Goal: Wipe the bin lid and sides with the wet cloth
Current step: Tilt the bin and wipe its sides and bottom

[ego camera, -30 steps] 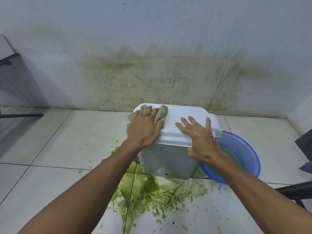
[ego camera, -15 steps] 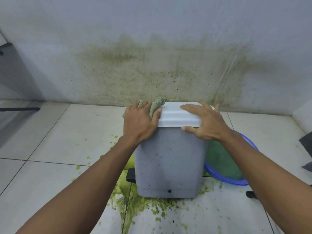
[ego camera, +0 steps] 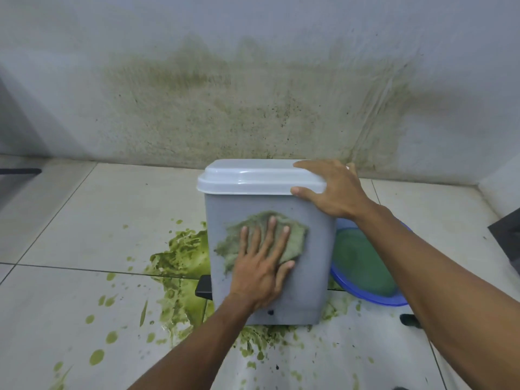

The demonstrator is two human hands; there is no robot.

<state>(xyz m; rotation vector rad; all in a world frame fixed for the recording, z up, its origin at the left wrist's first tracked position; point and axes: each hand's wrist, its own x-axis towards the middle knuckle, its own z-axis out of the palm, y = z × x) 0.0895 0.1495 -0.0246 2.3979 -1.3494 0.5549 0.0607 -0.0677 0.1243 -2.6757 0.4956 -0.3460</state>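
A grey plastic bin (ego camera: 309, 266) stands upright on the tiled floor, its white lid (ego camera: 247, 177) closed. My left hand (ego camera: 261, 266) lies flat on the bin's near side, fingers spread, pressing a greenish wet cloth (ego camera: 239, 240) against it. My right hand (ego camera: 332, 190) grips the lid's right front corner, thumb under the rim. A black pedal (ego camera: 204, 287) sticks out at the bin's lower left.
Green slime (ego camera: 183, 257) is splashed over the tiles left of and in front of the bin. A blue basin (ego camera: 363, 266) of greenish water sits just right of the bin. The stained wall (ego camera: 253, 108) rises right behind. Dark furniture legs show at both edges.
My left hand has carried the cloth from the lid's left edge down onto the bin's near side. My right hand slid to the lid's right corner.
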